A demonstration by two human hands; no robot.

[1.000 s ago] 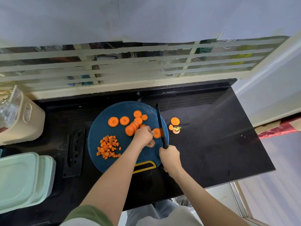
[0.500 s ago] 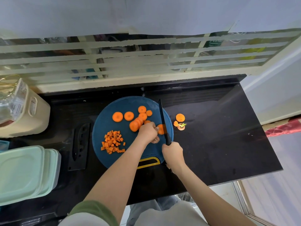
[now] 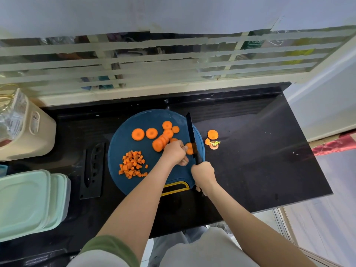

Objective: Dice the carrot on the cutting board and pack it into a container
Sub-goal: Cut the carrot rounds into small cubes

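A round dark-blue cutting board [image 3: 125, 139] lies on the black counter. Several orange carrot rounds [image 3: 162, 138] sit on its far half, and a heap of diced carrot [image 3: 133, 164] lies at its left. My left hand [image 3: 176, 152] pinches a carrot slice [image 3: 189, 148] against the board near the right rim. My right hand [image 3: 203, 173] grips the handle of a black knife [image 3: 191, 132], whose blade points away from me and rests against that slice. Stacked pale-green containers [image 3: 28, 203] stand at the near left.
Two carrot pieces and a stem end [image 3: 212, 140] lie on the black counter [image 3: 260, 160] right of the board. A black knife sheath [image 3: 93, 170] lies left of the board. A beige tub [image 3: 28, 132] stands far left. The counter's right and near edges drop off.
Both hands stay at the slice near the board's right rim, with the knife blade on it. The camera view has shifted slightly; the carrot rounds and dice have not moved.
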